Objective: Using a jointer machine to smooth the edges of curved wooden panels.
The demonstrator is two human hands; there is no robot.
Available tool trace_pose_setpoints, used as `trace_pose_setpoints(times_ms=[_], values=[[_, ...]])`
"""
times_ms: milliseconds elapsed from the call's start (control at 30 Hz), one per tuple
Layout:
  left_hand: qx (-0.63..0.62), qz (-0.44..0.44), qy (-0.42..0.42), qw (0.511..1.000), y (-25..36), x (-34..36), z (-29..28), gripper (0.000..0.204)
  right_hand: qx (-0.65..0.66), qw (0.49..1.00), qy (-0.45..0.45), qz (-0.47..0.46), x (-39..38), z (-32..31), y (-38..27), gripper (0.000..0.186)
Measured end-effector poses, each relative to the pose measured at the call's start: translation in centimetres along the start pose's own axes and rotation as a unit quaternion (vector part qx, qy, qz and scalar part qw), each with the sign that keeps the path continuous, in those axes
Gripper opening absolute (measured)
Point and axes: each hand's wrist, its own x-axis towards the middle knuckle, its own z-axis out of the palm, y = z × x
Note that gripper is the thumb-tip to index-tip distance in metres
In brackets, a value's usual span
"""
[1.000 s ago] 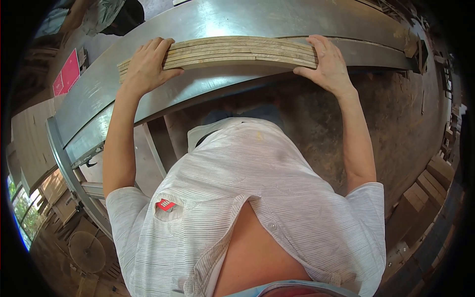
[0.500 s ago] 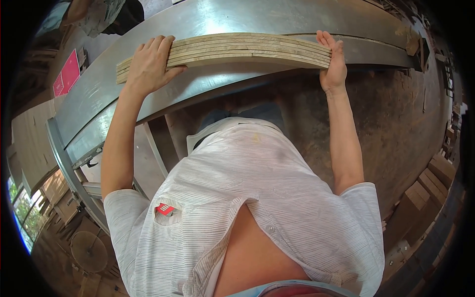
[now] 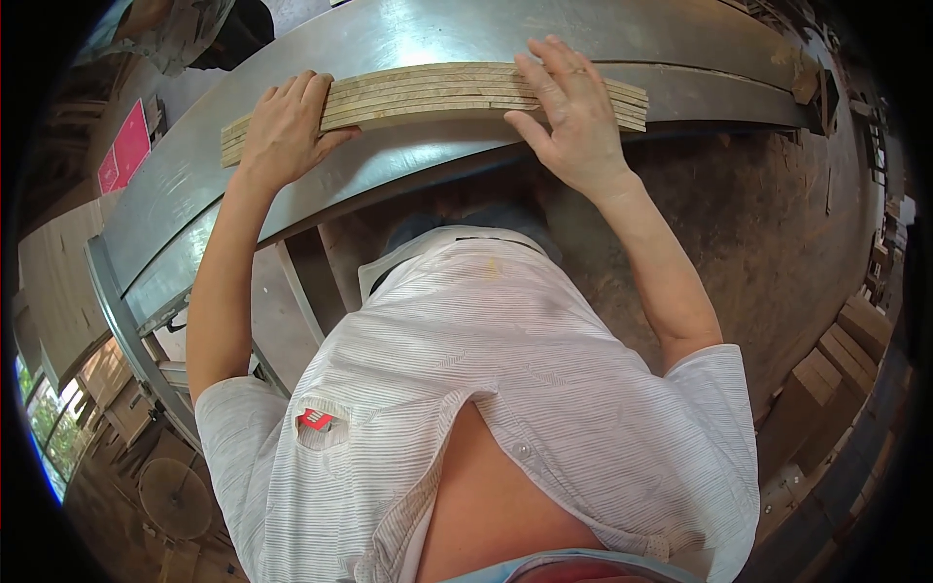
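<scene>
A: Where are the boards (image 3: 428, 93) lying?
B: Along the near edge of the table (image 3: 418, 34). Your left hand (image 3: 284, 136) is clasping them, fingers together, probably for steadiness; your right hand (image 3: 580, 128), fingers spread, is overlapping them, contact unclear.

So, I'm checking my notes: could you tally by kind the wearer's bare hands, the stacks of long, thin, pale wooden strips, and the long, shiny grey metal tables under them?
Bare hands, the left hand and the right hand: 2
Stack of long, thin, pale wooden strips: 1
Long, shiny grey metal table: 1
Total: 4
</scene>
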Motion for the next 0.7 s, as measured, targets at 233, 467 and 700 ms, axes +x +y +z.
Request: trace_pose_setpoints(times_ms=[233, 467, 700], values=[[-0.004, 0.008, 0.008, 1.000, 0.0, 0.0, 0.1, 0.061, -0.016, 0.996, -0.092, 0.007, 0.2, 1.4, 0.8, 0.064], [-0.028, 0.017, 0.014, 0.999, -0.2, 0.2, 0.4, 0.060, -0.066, 0.974, -0.217, 0.011, 3.7, 1.4, 1.2, 0.069], [-0.008, -0.001, 0.015, 1.000, -0.2, -0.1, 0.5, 0.059, -0.064, 0.967, -0.245, -0.014, 4.3, 2.4, 1.6, 0.061]])
